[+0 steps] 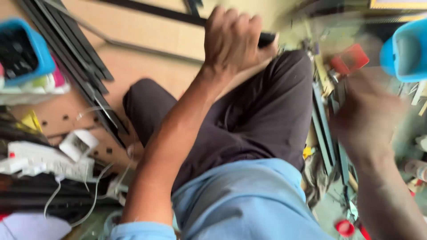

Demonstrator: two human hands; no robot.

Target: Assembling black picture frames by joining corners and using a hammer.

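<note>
My left hand (233, 38) is up at the top centre, closed around a black bar (267, 39) that sticks out past the fingers to the right. It hovers over my knee in dark trousers (262, 111). My right hand (367, 118) is at the right, heavily blurred, above a heap of dark metal strips (327, 129). I cannot tell whether the right hand holds anything. A light blue shirt (249, 200) fills the bottom centre.
Long black bars (71, 53) lie on a brown board at the left. A blue basket (22, 49) sits top left, a blue tub (407, 51) top right, a small red box (351, 58) near it. A white power strip with cables (49, 162) lies lower left.
</note>
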